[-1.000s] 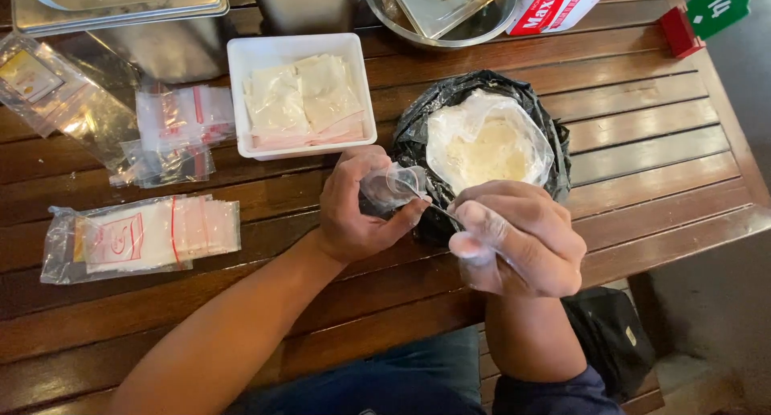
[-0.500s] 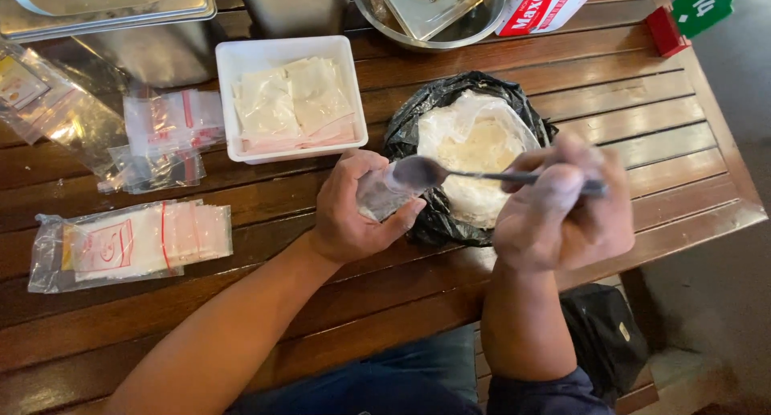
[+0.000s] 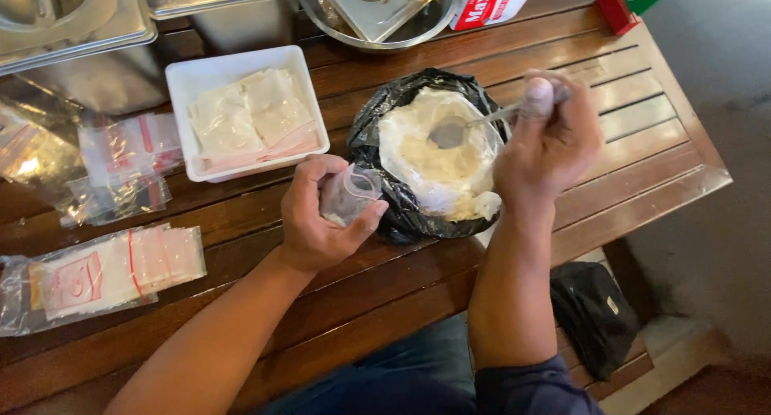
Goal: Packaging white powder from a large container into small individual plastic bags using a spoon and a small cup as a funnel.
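My left hand (image 3: pixel 321 218) holds a small clear plastic bag (image 3: pixel 347 193) open at its mouth, just left of a black bag (image 3: pixel 385 122). Inside the black bag sits a clear bag of pale yellowish powder (image 3: pixel 430 154). My right hand (image 3: pixel 550 138) grips the handle of a metal spoon (image 3: pixel 459 128), whose bowl rests over the powder. The right hand is dusted with powder.
A white square tray (image 3: pixel 183 78) with filled small bags stands behind my left hand. Packs of empty zip bags (image 3: pixel 104 266) lie at the left on the wooden slat table (image 3: pixel 642 150). Metal pans (image 3: pixel 72 22) and a metal bowl (image 3: pixel 377 18) line the back. A black pouch (image 3: pixel 594 319) lies below the table edge.
My right hand has drawn the spoon out of the small bag and swung it right and back into the powder bag. The left hand keeps holding the small bag.
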